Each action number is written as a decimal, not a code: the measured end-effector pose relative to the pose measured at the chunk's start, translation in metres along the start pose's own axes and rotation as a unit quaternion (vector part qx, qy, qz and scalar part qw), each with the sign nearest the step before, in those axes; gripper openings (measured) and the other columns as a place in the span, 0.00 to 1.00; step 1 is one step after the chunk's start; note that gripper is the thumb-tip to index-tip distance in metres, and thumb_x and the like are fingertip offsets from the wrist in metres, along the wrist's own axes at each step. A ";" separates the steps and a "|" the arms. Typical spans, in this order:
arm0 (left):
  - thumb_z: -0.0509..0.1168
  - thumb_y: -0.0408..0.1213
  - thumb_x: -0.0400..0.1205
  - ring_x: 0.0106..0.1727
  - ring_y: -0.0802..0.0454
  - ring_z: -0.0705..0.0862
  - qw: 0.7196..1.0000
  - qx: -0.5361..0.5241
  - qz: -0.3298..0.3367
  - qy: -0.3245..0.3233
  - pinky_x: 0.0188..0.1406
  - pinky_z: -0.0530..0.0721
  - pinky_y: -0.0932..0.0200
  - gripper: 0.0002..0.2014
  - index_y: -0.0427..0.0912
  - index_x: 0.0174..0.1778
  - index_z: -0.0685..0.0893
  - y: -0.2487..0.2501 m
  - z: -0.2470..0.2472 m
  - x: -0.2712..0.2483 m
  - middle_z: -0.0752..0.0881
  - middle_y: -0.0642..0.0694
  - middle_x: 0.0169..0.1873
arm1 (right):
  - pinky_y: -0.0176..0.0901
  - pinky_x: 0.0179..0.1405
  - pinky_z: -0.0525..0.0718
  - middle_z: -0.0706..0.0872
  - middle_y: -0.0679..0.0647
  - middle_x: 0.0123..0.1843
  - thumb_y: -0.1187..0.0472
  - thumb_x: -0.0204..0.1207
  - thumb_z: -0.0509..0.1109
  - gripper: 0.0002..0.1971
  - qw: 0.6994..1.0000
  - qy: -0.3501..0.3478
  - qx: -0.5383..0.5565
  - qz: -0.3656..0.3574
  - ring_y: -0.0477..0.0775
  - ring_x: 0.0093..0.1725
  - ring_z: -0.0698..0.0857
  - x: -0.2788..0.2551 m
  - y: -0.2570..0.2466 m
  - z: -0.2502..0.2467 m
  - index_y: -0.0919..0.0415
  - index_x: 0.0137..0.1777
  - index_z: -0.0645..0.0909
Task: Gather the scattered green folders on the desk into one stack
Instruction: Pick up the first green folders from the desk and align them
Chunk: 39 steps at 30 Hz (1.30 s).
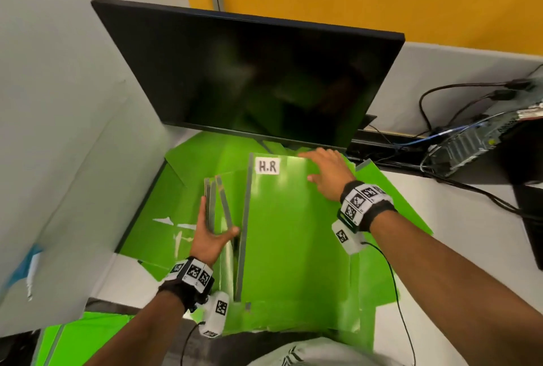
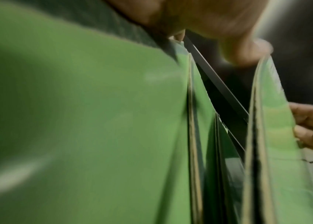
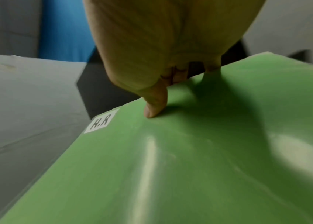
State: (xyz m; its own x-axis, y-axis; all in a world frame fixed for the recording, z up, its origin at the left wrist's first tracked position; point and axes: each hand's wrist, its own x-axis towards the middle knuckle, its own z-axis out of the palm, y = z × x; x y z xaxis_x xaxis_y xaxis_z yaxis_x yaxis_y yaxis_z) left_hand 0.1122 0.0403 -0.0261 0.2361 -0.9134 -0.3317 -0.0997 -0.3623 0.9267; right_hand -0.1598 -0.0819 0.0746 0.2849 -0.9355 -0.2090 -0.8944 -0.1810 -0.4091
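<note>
A large green folder (image 1: 293, 233) with a white "H.R" label (image 1: 267, 166) stands tilted in front of me. My right hand (image 1: 316, 168) grips its far top edge, thumb (image 3: 154, 106) pressed on the face (image 3: 190, 166) and fingers curled over the rim. Left of it, several thinner green folders (image 1: 219, 204) stand on edge as a bundle. My left hand (image 1: 216, 227) holds that bundle, thumb on the right side and fingers on the left. In the left wrist view the bundle's edges (image 2: 194, 136) fan apart, with the labelled folder (image 2: 278, 128) beyond. More green folders (image 1: 164, 218) lie flat beneath.
A dark monitor (image 1: 249, 80) leans over the desk just behind the folders. Grey partition walls (image 1: 73, 130) close off the left side. A computer case (image 1: 470, 142) and black cables (image 1: 440, 101) sit at the right. Another green folder (image 1: 73, 336) lies low at the near left.
</note>
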 end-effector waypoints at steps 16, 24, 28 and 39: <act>0.78 0.22 0.66 0.79 0.61 0.49 0.989 0.109 0.021 -0.098 0.77 0.57 0.56 0.63 0.55 0.85 0.42 0.000 0.009 0.002 0.47 0.54 0.85 | 0.51 0.75 0.71 0.63 0.66 0.81 0.32 0.71 0.65 0.52 0.869 -0.148 0.065 0.467 0.64 0.78 0.69 -0.077 0.127 0.069 0.72 0.81 0.54; 0.63 0.17 0.78 0.84 0.49 0.53 0.998 0.012 -0.006 -0.059 0.74 0.70 0.55 0.48 0.55 0.85 0.46 0.006 0.019 0.001 0.49 0.51 0.85 | 0.53 0.76 0.71 0.65 0.65 0.81 0.36 0.73 0.67 0.46 0.887 -0.162 0.098 0.421 0.64 0.77 0.71 -0.058 0.090 0.074 0.69 0.80 0.61; 0.64 0.29 0.83 0.83 0.46 0.60 1.000 0.029 -0.008 -0.006 0.77 0.67 0.47 0.39 0.56 0.85 0.50 0.005 0.027 -0.002 0.55 0.50 0.84 | 0.50 0.82 0.58 0.59 0.64 0.83 0.37 0.82 0.53 0.36 0.890 -0.159 0.134 0.405 0.62 0.82 0.62 -0.051 0.077 0.066 0.63 0.81 0.60; 0.60 0.21 0.82 0.84 0.49 0.53 0.995 0.084 -0.006 -0.046 0.76 0.58 0.60 0.43 0.54 0.85 0.43 0.002 0.021 -0.001 0.53 0.48 0.84 | 0.50 0.70 0.76 0.80 0.64 0.71 0.68 0.78 0.67 0.21 0.872 0.081 0.323 0.359 0.63 0.69 0.80 -0.062 0.091 0.065 0.65 0.72 0.76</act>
State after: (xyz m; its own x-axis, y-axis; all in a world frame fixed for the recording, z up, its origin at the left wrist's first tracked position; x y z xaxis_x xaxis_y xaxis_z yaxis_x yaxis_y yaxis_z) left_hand 0.0912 0.0364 -0.0278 0.1489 -0.9188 -0.3655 -0.2584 -0.3929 0.8825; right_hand -0.2361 -0.0209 -0.0077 -0.3670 -0.7775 -0.5107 -0.4258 0.6285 -0.6509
